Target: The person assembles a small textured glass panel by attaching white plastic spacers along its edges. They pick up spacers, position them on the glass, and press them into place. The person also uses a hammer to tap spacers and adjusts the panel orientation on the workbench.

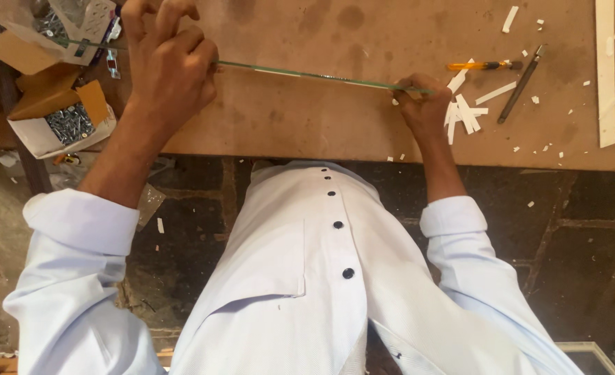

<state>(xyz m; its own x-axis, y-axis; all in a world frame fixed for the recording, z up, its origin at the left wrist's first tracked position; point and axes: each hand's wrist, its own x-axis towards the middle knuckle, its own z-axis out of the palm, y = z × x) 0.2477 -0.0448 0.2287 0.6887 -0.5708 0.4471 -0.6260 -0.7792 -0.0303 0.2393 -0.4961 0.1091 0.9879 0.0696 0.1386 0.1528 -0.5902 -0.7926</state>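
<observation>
left hand (pixel 168 62) – grips glass strip (pixel 307 73) | right hand (pixel 422 104) – grips strip end | open cardboard screw box (pixel 61 114) left

Both arms reach forward from rolled white sleeves, forearms bare. The left hand (pixel 168 66) sits at about eleven o'clock, raised closer to the camera, fingers curled tight in a pinch, knuckles up. The right hand (pixel 422 107) lies at about one o'clock, lower and farther out, fingers likewise closed in a grip, wrist straight

left hand (pixel 168 62) fingertips cut off by top edge, glass strip (pixel 307 73) end hidden under right hand (pixel 422 104)
</observation>
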